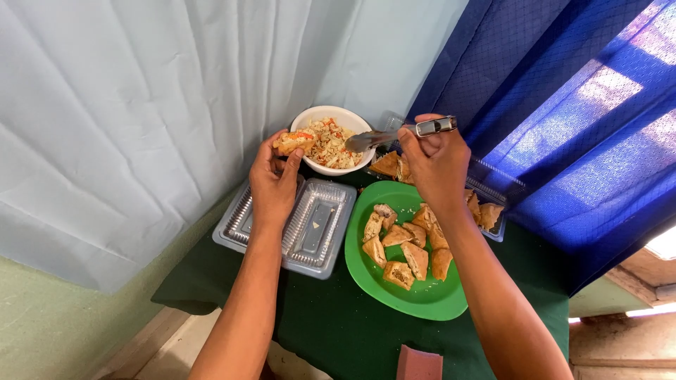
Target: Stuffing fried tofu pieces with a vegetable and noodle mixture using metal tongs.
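Seven tofu pieces (405, 246) on one green plate (422, 299).

A pale, blue-white curtain (155, 105) hung in soft folds across the far left, and below it on the left showed a strip of light green wall (49, 331). On the right a deep blue curtain (563, 105) fell in quilted-looking folds, with daylight glowing through it in bright patches and a sliver of sunlit opening at the near right edge. Between them stood a table under a dark green cloth (338, 331), with pale floor (169, 355) showing near its left corner.
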